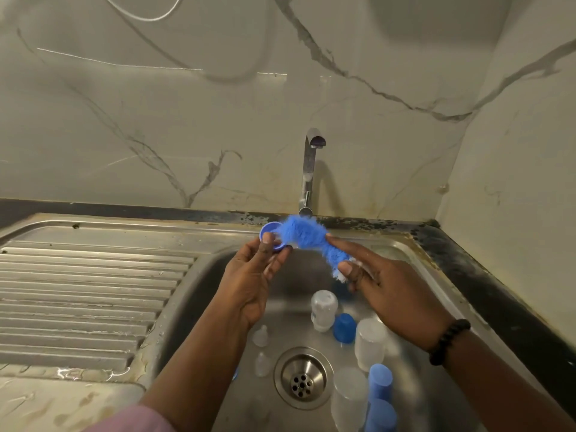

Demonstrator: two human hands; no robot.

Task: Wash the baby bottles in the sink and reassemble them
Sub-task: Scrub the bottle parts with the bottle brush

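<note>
I held a small blue collar ring (271, 236) above the sink (389, 244), my left hand (252, 275) pinching its rim between thumb and fingertips, while my right hand (392, 291) gripped the white handle end of the blue bottle brush (311, 241), forefinger laid straight along the bristles and the bristle head pressed against the ring. The ring looked light, stiff plastic, and I judged it would be slick once wet and soapy, so the edge was the place to hold it, leaving the opening free for the brush. The brush head was soft and fluffy and bent easily; I judged that only the handle gave any control. Below my hands, on the sink floor, lay the rest of the work: a clear bottle (324, 308) on its side, a frosted bottle (371, 344) beside it, a blue cap (344, 327) between the two, a tall blue cover (379, 383) near the front, and two clear teats (261, 336) left of the drain (301, 377). The bottles seemed thin, light plastic, unlikely to break but liable to skid on wet steel; I would take them round the body. The teats looked soft and floppy, best pinched at the base. No water ran from the tap (310, 169).
</note>
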